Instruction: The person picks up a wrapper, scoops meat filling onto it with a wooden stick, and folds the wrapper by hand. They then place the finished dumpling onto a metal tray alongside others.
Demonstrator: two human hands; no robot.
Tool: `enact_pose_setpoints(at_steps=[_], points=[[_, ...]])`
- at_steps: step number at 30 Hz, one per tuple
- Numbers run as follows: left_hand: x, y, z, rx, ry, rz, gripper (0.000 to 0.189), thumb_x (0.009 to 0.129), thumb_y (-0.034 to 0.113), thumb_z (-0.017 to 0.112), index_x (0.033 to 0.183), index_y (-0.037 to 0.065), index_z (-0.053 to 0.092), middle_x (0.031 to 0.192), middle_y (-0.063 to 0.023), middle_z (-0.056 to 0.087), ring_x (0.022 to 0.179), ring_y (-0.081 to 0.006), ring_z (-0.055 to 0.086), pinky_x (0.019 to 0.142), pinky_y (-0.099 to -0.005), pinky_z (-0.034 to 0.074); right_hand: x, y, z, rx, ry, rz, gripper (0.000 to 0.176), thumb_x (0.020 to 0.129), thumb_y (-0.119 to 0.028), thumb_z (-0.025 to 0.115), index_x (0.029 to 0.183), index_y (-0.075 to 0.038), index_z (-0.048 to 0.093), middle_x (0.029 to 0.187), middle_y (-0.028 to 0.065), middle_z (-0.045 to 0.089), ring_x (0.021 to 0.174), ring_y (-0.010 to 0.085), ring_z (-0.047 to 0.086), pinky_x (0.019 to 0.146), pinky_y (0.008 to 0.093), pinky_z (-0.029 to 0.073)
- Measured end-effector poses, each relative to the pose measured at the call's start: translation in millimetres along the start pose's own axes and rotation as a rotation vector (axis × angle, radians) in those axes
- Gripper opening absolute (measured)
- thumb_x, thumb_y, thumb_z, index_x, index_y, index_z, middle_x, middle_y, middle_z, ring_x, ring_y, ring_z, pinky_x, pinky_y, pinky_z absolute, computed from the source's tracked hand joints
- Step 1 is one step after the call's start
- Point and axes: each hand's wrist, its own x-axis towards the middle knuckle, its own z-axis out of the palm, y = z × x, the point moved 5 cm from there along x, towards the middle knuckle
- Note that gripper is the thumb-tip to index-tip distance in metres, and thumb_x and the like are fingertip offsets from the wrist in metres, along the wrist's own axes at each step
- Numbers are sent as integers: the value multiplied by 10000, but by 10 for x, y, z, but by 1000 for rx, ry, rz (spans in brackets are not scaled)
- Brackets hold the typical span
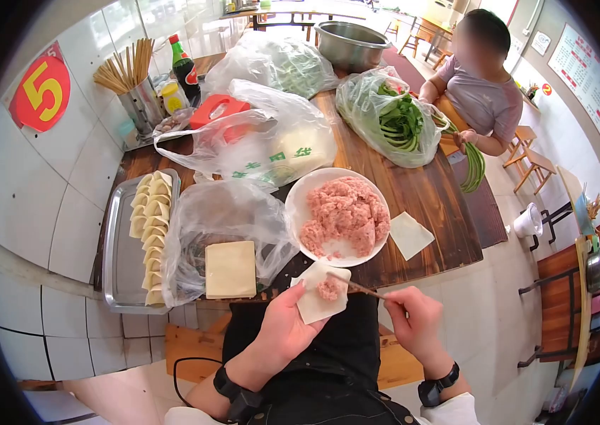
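A square wrapper (pixel 307 306) lies across my left hand (pixel 287 327), held at its edge by the thumb. Pink minced meat (pixel 329 287) sits in a small lump on it. My right hand (pixel 415 319) grips a thin stick (pixel 357 285), whose tip touches the lump. Just beyond my hands is a white plate (pixel 296 205) of ground meat (pixel 346 212). A stack of square wrappers (pixel 230 270) rests on a plastic bag left of the plate, and one single wrapper (pixel 411 235) lies right of it. Folded dumplings (pixel 153 237) line a metal tray (pixel 123 276) at the far left.
Plastic bags (pixel 243 131), a red object (pixel 221 117), a sauce bottle (pixel 185 69) and a chopstick holder (pixel 140 106) stand behind. A metal pot (pixel 352 46) is at the back. Across the table's right corner, a person (pixel 480 85) holds green stalks beside a bag of greens (pixel 392 120).
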Motion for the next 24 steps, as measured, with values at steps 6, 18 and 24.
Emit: enact_pose_setpoints(at_steps=[6,18,24], points=[[0,14,37,-92,-150,21,456,1040,190,374,1468,32,359,1474,-166,452,1372,-331,443,1169,-506,345,-29,140,300,455,-33,382,75,918,12,638,965,-9,583,714,16,601,613,52,555,538,226,447],[29,74,55,-54,-89,50,451,1036,211,385,1445,20,383,1442,-164,483,1347,-315,472,1160,-486,362,191,-10,29,62,-132,23,81,807,5,710,859,-42,669,786,97,675,631,227,658,577,293,511],[23,119,14,-30,-117,80,483,1028,210,396,1461,2,351,1465,-178,460,1364,-320,453,1168,-489,353,149,66,-12,140,-115,218,76,867,-4,679,933,-36,657,759,74,664,641,144,647,590,277,503]])
